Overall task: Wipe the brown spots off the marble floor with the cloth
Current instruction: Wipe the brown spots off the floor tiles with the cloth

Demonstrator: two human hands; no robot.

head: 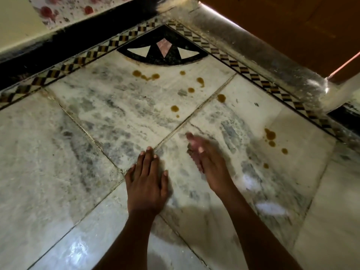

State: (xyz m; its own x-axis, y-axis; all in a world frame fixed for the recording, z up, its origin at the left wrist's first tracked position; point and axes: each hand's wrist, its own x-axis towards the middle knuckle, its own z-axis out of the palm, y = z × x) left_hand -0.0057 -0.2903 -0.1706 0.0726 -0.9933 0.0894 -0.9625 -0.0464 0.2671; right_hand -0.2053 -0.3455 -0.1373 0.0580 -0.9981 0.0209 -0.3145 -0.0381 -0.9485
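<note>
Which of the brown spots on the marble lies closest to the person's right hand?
The small lone brown spot just right of the right hand, below the three-drop cluster. The other spots sit farther up, toward the black corner inlay.

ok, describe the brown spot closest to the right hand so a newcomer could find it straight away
Start at the black fan-shaped inlay in the floor's far corner and follow the checkered border strip along the right-hand edge. Just inside it lies a group of brown spots, largest one farthest away. The spot wanted is small and sits alone at the near end of that group, to the right of the blurred right hand.
</note>
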